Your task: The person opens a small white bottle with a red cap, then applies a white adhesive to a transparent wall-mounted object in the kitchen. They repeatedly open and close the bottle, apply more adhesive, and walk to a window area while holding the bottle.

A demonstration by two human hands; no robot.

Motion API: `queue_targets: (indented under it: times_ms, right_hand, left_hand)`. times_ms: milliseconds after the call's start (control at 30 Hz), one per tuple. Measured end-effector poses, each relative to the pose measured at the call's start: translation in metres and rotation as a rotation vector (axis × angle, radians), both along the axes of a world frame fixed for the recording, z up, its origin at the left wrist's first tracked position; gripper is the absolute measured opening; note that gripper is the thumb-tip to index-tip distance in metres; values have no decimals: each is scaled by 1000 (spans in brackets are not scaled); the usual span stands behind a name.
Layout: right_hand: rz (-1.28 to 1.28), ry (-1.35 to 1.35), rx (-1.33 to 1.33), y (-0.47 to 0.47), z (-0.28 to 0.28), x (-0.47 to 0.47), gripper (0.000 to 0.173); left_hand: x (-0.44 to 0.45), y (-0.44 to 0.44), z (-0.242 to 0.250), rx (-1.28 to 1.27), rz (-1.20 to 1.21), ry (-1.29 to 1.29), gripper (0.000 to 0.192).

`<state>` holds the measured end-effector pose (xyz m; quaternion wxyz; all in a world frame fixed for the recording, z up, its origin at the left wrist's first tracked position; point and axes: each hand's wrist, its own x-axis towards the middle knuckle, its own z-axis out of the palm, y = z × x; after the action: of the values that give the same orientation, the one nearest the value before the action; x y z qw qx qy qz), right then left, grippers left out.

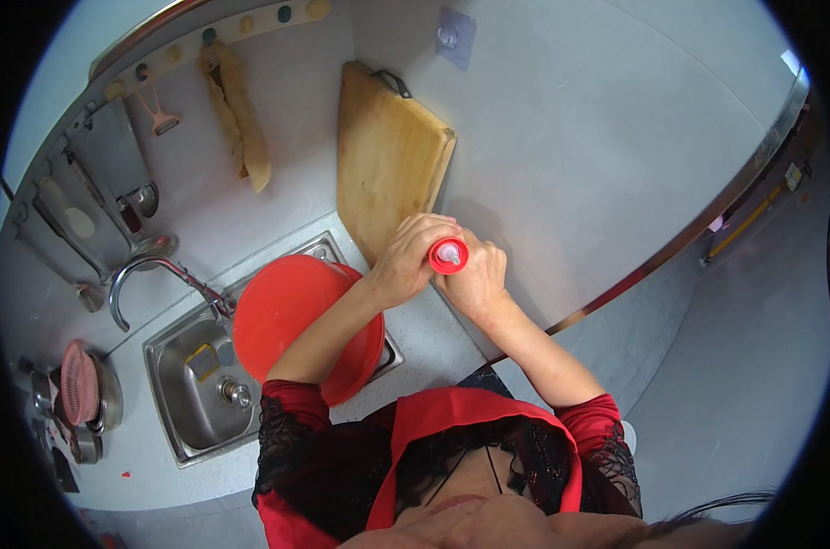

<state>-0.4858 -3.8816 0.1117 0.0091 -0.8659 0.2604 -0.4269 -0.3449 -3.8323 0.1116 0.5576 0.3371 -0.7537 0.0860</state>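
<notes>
Both my hands are raised side by side in front of me, above the counter's right end. Between them is a bottle with a red rim and a pale, clear nozzle, seen from its top; its body is hidden by the hands. My left hand wraps it from the left side of the picture, and my right hand closes round it from the right. Below my left forearm a large red plastic basin lies over the right part of the stainless steel sink.
A wooden cutting board leans in the corner behind the hands. The curved faucet rises behind the sink, which holds a yellow-edged sponge. Ladles and a peeler hang on the wall. A pink basket and metal bowls stand left.
</notes>
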Motion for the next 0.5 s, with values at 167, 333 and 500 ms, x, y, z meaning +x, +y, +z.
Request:
queue_targets:
  times_ms: [167,333,500]
  right_hand:
    - [6,10,23,3,0,1,11]
    - [37,51,33,6,1,-1,14]
    - [65,127,57,16,2,-6,22]
  left_hand:
    - [0,4,0,4,16,-1,32]
    - [2,7,-8,116,-12,91,27]
    - [5,17,-26,288,-74,324,24]
